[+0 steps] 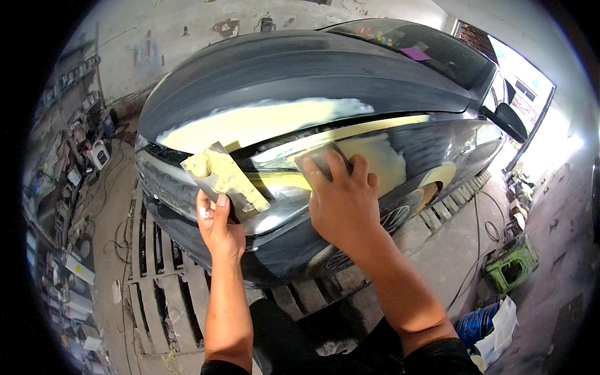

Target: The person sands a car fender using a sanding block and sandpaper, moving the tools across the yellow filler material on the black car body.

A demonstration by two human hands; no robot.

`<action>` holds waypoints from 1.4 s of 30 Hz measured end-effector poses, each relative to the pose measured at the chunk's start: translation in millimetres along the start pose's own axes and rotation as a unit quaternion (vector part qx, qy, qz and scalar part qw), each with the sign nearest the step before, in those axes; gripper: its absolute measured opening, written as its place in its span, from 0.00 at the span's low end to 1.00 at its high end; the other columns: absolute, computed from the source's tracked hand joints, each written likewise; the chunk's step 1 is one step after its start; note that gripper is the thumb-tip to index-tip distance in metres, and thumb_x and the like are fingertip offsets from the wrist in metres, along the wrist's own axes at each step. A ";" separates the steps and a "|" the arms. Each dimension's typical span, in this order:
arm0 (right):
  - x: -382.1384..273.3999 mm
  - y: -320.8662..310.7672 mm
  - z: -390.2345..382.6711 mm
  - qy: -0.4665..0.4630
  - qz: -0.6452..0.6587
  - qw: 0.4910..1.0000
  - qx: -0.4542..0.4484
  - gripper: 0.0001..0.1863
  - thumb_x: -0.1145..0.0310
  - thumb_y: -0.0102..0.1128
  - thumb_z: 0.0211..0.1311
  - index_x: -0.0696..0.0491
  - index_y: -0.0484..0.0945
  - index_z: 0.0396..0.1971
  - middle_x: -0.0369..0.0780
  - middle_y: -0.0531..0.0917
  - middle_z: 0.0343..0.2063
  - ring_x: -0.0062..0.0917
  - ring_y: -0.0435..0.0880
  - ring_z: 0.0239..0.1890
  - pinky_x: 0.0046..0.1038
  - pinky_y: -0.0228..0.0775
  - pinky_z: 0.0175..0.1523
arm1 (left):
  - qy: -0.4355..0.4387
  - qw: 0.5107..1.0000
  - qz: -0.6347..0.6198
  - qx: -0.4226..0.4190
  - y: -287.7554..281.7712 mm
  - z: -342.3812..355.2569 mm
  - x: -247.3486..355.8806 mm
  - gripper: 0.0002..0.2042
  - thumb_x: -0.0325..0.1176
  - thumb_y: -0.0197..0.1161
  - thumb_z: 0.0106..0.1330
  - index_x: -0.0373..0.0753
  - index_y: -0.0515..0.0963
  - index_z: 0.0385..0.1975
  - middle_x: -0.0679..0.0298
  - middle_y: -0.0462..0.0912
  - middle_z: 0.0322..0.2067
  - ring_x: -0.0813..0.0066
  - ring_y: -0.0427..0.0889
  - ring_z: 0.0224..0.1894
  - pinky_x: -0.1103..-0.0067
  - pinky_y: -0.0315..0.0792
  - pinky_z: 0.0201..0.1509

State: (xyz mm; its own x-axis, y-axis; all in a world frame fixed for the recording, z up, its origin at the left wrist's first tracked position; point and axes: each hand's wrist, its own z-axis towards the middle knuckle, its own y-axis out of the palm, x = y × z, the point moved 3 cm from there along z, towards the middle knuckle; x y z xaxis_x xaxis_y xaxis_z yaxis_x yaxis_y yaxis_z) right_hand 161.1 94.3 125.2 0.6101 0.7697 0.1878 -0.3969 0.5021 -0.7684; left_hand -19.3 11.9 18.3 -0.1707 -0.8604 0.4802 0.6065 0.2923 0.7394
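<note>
The step in hand looks to be spreading yellow filler over the front corner of a dark car [412,94], whose bodywork fills the middle of the scene. The left hand [220,230] grips a flat metal plate [216,150] by its near edge, thumb on top, and holds it tilted in front of the car's nose; yellow paste [224,178] lies smeared across it. To its right, the right hand [342,199] grasps a thin spreader [322,157], fingers splayed over its back, and appears to press it to the fender; whether the whole edge touches cannot be told, since the hand covers it.

A yellow band [282,180] shows between plate and spreader, a wide hood patch [262,122] lies on the far side of the panel gap, and a fender patch [382,159] sits right of the right hand. The next move seems to call for a shallow blade angle and even pressure, drawing the paste thin at the patch's borders without filling the gap.
</note>
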 end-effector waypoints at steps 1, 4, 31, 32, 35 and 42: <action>-3.2 2.0 -3.9 -0.004 -0.012 1.000 -0.006 0.28 0.64 0.60 0.51 0.44 0.70 0.56 0.42 0.68 0.54 0.49 0.66 0.53 0.51 0.65 0.46 | 0.003 1.000 0.003 0.002 -0.9 0.2 -0.9 0.24 0.28 0.61 0.65 0.34 0.63 0.59 0.60 0.74 0.53 0.72 0.72 0.55 0.76 0.63 0.62; -1.8 5.6 -8.1 -0.011 -0.015 1.000 -0.019 0.29 0.64 0.60 0.51 0.44 0.70 0.56 0.42 0.68 0.53 0.49 0.66 0.53 0.52 0.65 0.47 | -0.004 1.000 -0.003 -0.007 0.8 1.9 -1.9 0.24 0.28 0.62 0.64 0.34 0.63 0.59 0.60 0.74 0.53 0.72 0.72 0.55 0.76 0.63 0.62; 19.6 -7.0 -30.4 -0.098 0.168 0.981 0.018 0.27 0.66 0.62 0.49 0.44 0.74 0.54 0.40 0.67 0.57 0.44 0.65 0.54 0.48 0.62 0.56 | -0.070 0.982 -0.167 -0.046 15.3 -30.7 14.1 0.22 0.25 0.53 0.67 0.38 0.60 0.61 0.56 0.72 0.56 0.62 0.72 0.59 0.63 0.66 0.65; 22.1 -6.5 -26.1 -0.055 0.121 0.991 0.032 0.27 0.65 0.62 0.50 0.44 0.74 0.55 0.40 0.66 0.58 0.44 0.64 0.54 0.49 0.62 0.56 | -0.064 0.984 -0.160 -0.049 8.7 -25.2 12.0 0.22 0.25 0.53 0.67 0.38 0.61 0.61 0.56 0.72 0.55 0.64 0.73 0.58 0.65 0.67 0.64; 16.1 -2.2 -10.3 -0.012 0.056 0.997 0.046 0.29 0.64 0.60 0.52 0.43 0.70 0.58 0.42 0.65 0.58 0.45 0.63 0.55 0.49 0.63 0.53 | -0.072 0.987 -0.140 -0.018 -4.7 -17.2 -3.2 0.21 0.26 0.55 0.67 0.39 0.63 0.60 0.58 0.74 0.54 0.66 0.75 0.56 0.68 0.69 0.62; -14.5 15.1 -8.2 0.021 -0.015 1.000 -0.013 0.32 0.63 0.60 0.52 0.42 0.65 0.61 0.43 0.65 0.58 0.49 0.65 0.54 0.51 0.65 0.47 | -0.068 0.989 -0.132 -0.008 -7.0 -20.2 -16.4 0.22 0.26 0.55 0.66 0.39 0.62 0.60 0.60 0.75 0.53 0.67 0.75 0.56 0.69 0.69 0.62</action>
State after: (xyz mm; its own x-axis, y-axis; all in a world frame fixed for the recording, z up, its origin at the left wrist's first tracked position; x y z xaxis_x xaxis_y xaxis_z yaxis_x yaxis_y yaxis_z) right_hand 151.9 87.5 105.9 0.6500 0.7368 0.1864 -0.3605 0.5149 -0.7778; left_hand -5.1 15.5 -4.3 -0.4257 -0.8419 0.3316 0.5390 0.0584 0.8403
